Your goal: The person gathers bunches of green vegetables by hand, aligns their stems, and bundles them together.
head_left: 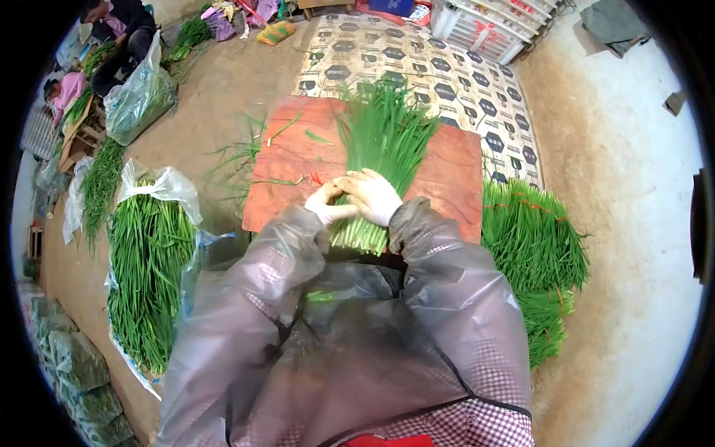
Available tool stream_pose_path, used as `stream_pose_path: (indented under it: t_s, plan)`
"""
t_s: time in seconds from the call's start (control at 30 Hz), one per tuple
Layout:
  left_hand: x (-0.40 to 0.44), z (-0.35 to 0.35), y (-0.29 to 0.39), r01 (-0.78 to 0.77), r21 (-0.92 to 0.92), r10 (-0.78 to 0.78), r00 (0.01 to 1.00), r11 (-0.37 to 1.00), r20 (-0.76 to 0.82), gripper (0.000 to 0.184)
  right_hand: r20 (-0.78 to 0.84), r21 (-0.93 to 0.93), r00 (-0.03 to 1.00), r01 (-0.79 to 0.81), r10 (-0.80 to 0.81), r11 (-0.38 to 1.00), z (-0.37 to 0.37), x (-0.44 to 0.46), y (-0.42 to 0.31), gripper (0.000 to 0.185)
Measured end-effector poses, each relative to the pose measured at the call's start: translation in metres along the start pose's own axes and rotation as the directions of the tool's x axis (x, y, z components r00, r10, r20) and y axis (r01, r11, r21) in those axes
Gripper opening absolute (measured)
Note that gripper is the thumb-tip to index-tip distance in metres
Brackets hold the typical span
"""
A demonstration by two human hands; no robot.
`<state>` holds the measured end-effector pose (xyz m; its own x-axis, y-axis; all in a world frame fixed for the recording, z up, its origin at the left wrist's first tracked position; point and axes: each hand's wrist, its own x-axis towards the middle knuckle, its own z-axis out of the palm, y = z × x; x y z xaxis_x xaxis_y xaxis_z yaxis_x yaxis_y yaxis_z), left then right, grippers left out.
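A thick bunch of garlic chives [387, 138] lies on a reddish wooden board [454, 179] in front of me. Its pale cut ends point toward my body and the green leaves fan out away from me. My left hand [328, 204], in a whitish glove, wraps the left side of the bunch near the pale ends. Across the top and right side lies my gloved right hand [375, 195], its fingers meeting the left ones. A small red strip [316, 179] shows beside the left fingers. Loose leaves are scattered on the board's left part.
Tied chive bunches [532, 235] are stacked right of the board. An open plastic bag of chives [149, 253] stands at the left. Patterned sheeting [469, 97] covers the floor beyond, near white crates [480, 33]. Two people sit at the far left among more chives.
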<state>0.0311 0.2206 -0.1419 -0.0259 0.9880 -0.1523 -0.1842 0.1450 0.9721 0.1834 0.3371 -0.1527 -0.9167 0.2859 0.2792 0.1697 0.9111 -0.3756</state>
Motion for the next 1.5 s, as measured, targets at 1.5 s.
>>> stream_pose_path:
  t_s: [1.5]
  plan:
    - [-0.037, -0.037, -0.003, 0.352, 0.557, -0.284, 0.936, 0.752, -0.209, 0.032, 0.002, -0.088, 0.998, -0.056, 0.056, 0.995, 0.002, 0.008, -0.017, 0.051]
